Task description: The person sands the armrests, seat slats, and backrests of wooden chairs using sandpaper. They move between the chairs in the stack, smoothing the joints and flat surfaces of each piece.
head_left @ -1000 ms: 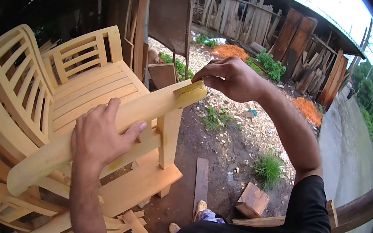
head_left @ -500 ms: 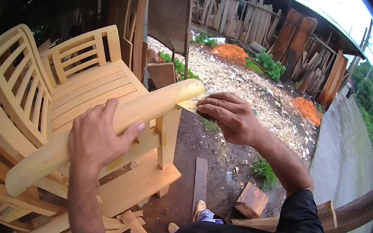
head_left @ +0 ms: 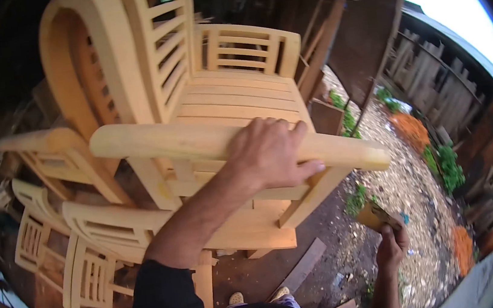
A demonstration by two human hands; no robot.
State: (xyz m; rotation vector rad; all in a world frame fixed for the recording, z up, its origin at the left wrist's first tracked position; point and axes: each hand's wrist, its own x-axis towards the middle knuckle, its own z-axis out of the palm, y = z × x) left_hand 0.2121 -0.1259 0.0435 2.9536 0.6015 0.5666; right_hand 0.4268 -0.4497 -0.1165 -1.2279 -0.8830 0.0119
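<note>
My left hand (head_left: pixel 271 154) lies across the rounded armrest (head_left: pixel 172 141) of a pale wooden bench, its fingers curled over the top and the thumb along the near side. A yellowish patch (head_left: pixel 374 156) marks the armrest's right end. Lower right, clear of the bench, my right hand (head_left: pixel 392 245) is closed on a flat putty knife (head_left: pixel 373 216) with a yellow-smeared blade; the fingers partly cover it. Behind the armrest are the bench's slatted seat (head_left: pixel 240 97) and slatted back (head_left: pixel 170 47).
More unpainted chair frames (head_left: pixel 99 271) crowd the lower left. A plank (head_left: pixel 308 265) lies on the dirt near my feet. Wood chips (head_left: pixel 406 190) and orange sawdust (head_left: pixel 409 130) cover the ground at right, beside leaning boards (head_left: pixel 431 63).
My right hand has moved the putty knife away from the armrest's end, down and right. My left hand stays on the armrest, now nearer its right end. The view has turned left.
</note>
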